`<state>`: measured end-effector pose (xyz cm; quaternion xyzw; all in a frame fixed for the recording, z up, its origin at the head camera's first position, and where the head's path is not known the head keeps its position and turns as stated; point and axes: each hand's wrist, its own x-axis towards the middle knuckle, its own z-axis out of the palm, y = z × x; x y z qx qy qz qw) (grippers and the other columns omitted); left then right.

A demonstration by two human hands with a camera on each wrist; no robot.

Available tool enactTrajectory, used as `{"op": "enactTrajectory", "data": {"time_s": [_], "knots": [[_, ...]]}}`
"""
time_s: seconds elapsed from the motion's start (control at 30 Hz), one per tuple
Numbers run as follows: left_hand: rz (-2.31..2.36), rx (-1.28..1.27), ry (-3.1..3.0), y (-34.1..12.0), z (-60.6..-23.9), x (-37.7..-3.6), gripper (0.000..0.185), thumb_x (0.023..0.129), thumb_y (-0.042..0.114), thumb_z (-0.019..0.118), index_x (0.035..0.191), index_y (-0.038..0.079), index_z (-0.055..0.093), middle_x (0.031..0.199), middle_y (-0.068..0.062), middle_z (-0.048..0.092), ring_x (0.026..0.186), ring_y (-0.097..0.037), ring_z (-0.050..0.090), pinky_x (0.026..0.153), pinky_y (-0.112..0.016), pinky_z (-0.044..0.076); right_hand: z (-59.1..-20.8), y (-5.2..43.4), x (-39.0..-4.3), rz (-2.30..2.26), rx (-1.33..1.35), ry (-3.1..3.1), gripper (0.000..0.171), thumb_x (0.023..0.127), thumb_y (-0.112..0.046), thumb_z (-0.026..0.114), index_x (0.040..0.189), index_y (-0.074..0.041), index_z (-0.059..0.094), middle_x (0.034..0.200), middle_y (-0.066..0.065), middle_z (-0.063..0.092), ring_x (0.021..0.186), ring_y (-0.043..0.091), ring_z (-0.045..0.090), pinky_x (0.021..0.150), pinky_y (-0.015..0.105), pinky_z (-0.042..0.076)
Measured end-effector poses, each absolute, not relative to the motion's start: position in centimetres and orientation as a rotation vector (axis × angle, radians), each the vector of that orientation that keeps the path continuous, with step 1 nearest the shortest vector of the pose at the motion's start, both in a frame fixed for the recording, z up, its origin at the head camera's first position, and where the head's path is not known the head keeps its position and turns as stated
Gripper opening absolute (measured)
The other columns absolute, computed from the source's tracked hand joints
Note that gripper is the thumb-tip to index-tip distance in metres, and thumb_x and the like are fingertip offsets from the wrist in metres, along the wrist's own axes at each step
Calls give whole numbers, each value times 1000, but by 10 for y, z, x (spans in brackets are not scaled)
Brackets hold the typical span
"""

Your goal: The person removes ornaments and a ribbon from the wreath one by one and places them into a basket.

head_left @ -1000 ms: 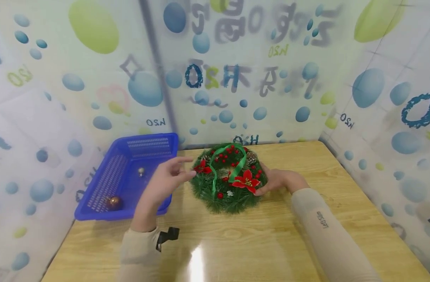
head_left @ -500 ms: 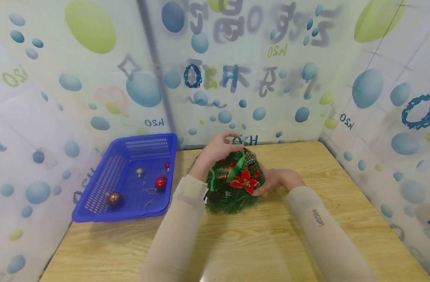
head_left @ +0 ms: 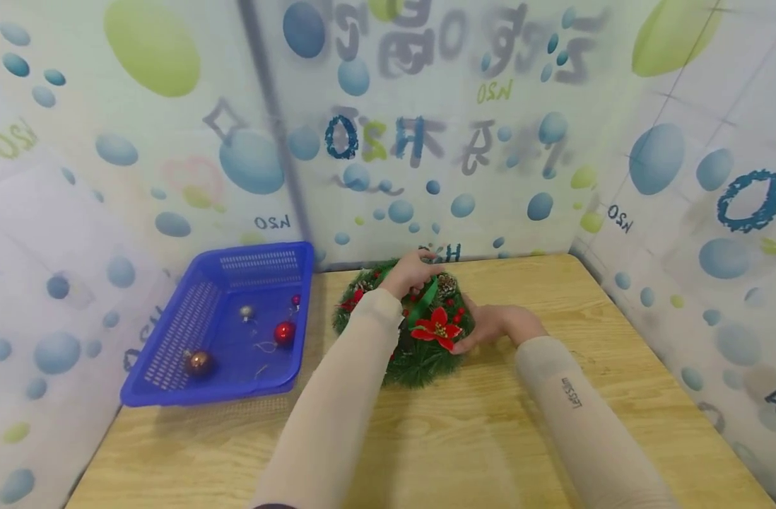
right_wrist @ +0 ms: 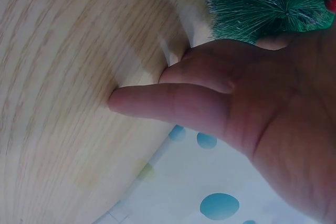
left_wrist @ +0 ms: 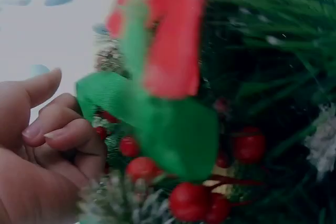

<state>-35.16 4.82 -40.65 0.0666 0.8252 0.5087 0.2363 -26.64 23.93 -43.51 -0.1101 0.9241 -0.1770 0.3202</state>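
We're steadying the wreath with our right hand, fingers relaxed at its 3 o'clock edge, while our left hand is curling round the green ribbon at 12. 3 baubles are sitting unhung in the basket.

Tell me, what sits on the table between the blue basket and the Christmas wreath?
Only bare wooden table shows between the blue basket and the Christmas wreath in the head view; nearer the camera, the left forearm crosses above that stretch.

Wooden table: wreath under hands; blue basket left of grip, apart.
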Motion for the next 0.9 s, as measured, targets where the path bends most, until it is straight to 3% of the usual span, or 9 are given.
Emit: {"op": "enactTrajectory", "data": {"time_s": [0.17, 0.4, 0.5, 0.53, 0.6, 0.77, 0.9], "knots": [[1363, 143, 2352, 52, -417, -352, 49, 98, 32, 60, 144, 23, 47, 47, 6, 29, 41, -11, 18, 44, -30, 26, -434, 239, -266, -460, -285, 2424, 140, 68, -76, 70, 155, -13, -20, 158, 25, 26, 140, 44, 36, 112, 58, 31], [1319, 87, 2409, 57, -427, -357, 44, 100, 16, 51, 143, 26, 49, 69, 2, 39, 41, -12, 20, 43, -31, 25, -435, 239, -267, -469, -268, 2414, 141, 67, -77, 70, 154, -16, -22, 159, 24, 25, 141, 43, 36, 112, 58, 32], [1278, 69, 2443, 59, -434, -361, 41, 101, 21, 52, 142, 24, 50, 65, 2, 44, 40, -13, 23, 42, -31, 28, -434, 238, -267, -460, -273, 2419, 140, 67, -77, 70, 155, -15, -21, 158, 25, 27, 141, 43, 37, 112, 57, 31], [1262, 67, 2455, 60, -436, -362, 41, 101, 24, 53, 142, 24, 50, 56, -1, 39, 40, -14, 25, 41, -32, 29, -434, 238, -267, -457, -277, 2421, 140, 68, -76, 70, 155, -14, -21, 158, 25, 26, 140, 43, 37, 112, 57, 31], [1242, 49, 2477, 61, -439, -364, 40, 101, 29, 55, 140, 23, 51, 54, 0, 46, 39, -15, 28, 41, -32, 32, -433, 238, -266, -449, -285, 2429, 140, 68, -76, 70, 155, -13, -20, 158, 25, 27, 140, 43, 37, 113, 57, 31], [1224, 4, 2510, 63, -441, -365, 37, 101, 32, 54, 137, 23, 52, 68, -3, 63, 40, -16, 30, 41, -34, 34, -433, 237, -266, -464, -282, 2423, 139, 69, -75, 70, 155, -14, -20, 159, 24, 24, 142, 43, 35, 113, 58, 30], [1239, 5, 2510, 63, -440, -362, 35, 102, 32, 52, 136, 23, 51, 59, -1, 53, 39, -16, 28, 40, -33, 33, -434, 237, -266, -475, -277, 2413, 139, 69, -75, 70, 155, -15, -21, 159, 24, 23, 143, 43, 32, 114, 57, 29]]}}
